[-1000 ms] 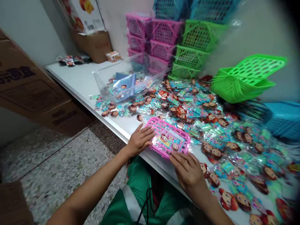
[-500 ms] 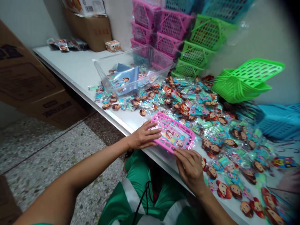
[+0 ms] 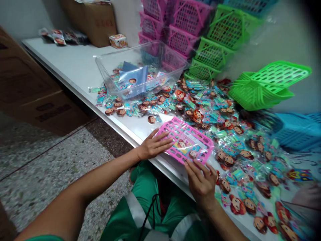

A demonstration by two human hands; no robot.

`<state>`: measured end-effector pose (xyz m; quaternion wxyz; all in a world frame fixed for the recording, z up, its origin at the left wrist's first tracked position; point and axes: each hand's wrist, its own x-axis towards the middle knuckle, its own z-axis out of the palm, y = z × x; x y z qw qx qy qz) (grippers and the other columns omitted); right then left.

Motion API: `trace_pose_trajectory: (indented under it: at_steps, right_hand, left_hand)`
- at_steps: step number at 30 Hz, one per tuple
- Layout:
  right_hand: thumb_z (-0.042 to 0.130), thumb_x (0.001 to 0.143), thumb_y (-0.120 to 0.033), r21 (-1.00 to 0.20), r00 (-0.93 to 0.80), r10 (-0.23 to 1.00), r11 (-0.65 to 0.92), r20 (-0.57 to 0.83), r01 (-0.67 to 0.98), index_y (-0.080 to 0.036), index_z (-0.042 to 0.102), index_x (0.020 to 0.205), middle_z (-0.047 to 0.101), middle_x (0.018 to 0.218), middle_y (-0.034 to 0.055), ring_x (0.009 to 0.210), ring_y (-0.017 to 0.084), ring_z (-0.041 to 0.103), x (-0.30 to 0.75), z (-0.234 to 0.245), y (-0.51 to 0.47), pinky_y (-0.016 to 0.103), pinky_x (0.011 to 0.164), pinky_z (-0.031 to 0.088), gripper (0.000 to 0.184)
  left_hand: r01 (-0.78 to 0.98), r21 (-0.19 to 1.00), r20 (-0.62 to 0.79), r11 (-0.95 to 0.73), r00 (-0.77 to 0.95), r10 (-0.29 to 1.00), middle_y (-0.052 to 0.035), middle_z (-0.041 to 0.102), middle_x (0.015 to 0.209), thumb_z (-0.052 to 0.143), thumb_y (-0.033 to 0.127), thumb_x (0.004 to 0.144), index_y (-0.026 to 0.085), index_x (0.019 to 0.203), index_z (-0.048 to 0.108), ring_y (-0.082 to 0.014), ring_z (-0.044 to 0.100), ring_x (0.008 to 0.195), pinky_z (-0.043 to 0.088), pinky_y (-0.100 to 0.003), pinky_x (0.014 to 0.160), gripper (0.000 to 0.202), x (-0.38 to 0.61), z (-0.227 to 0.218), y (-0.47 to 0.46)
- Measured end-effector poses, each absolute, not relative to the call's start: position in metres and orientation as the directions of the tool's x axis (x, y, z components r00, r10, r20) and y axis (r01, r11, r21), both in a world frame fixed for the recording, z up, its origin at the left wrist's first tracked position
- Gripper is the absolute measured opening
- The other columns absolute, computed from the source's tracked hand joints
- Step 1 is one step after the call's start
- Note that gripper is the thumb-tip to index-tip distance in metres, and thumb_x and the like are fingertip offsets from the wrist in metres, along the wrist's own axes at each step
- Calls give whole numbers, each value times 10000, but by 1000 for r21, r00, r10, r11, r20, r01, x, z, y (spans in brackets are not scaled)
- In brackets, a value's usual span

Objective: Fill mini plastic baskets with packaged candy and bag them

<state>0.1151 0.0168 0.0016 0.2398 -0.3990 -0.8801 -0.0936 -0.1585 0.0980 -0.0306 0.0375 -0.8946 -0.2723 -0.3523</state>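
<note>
Pink and slotted, the basket lies at the front edge of the worktop, about midway along it, with clear film shining over its top and a printed card showing through. The left hand lies on the end of the basket nearer the worktop's left end, flattened out, with its fingers straight and gripping nothing that shows. The right hand is half curled, with its fingertips on the basket's near edge, by the right corner; its thumb is hidden, so I cannot tell whether it pinches the edge.

Small packets with doll-like heads spread behind the basket and along the worktop's front edge to the right. One loose packet lies just beside the basket's far left corner. Further left stands a clear tub with more packets and a blue sheet in it.

Against the back edge rise a pink stack and a green stack of filled baskets. To their right, green baskets sit nested, one tilted on top, with blue baskets beyond. Towards the worktop's far left corner are a carton, a small box and dark packs.
</note>
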Motion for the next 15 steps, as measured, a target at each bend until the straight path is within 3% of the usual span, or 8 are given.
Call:
trace_pose_trajectory:
  at_steps: [3, 6, 10, 15]
  right_hand:
    - [463, 843, -42, -102, -620, 663, 713, 420, 694, -221, 578, 1165, 687, 1079, 54, 1064, 237, 570, 118, -7, 21, 438, 918, 376, 386]
    - [548, 816, -96, -224, -563, 709, 685, 425, 693, -191, 553, 1178, 671, 1056, 86, 981, 235, 582, 121, 5, 39, 410, 834, 438, 374]
    - [621, 791, -135, -336, -460, 763, 625, 455, 705, -200, 573, 1076, 669, 891, 58, 826, 206, 586, 116, 24, 62, 361, 723, 460, 297]
    - [606, 802, -121, -438, -361, 800, 575, 480, 691, -212, 586, 946, 614, 746, 20, 686, 163, 560, 113, 28, 58, 302, 631, 445, 171]
  left_hand:
    - [573, 142, 580, -807, 613, 537, -75, 634, 1210, 451, 114, 875, 192, 1271, 487, -225, 470, 1249, 254, -513, 1095, 405, -161, -42, 94]
    - [601, 208, 580, -772, 560, 592, -101, 658, 1143, 536, 272, 859, 177, 1265, 485, -241, 570, 1090, 344, -517, 1018, 421, -163, -35, 100]
    - [631, 324, 608, -704, 431, 667, -138, 639, 1064, 583, 348, 826, 162, 1195, 521, -248, 579, 976, 467, -446, 838, 419, -156, -16, 119]
    - [653, 453, 546, -607, 335, 768, -150, 578, 1103, 560, 379, 839, 161, 1169, 511, -245, 562, 1025, 498, -389, 830, 398, -135, -18, 136]
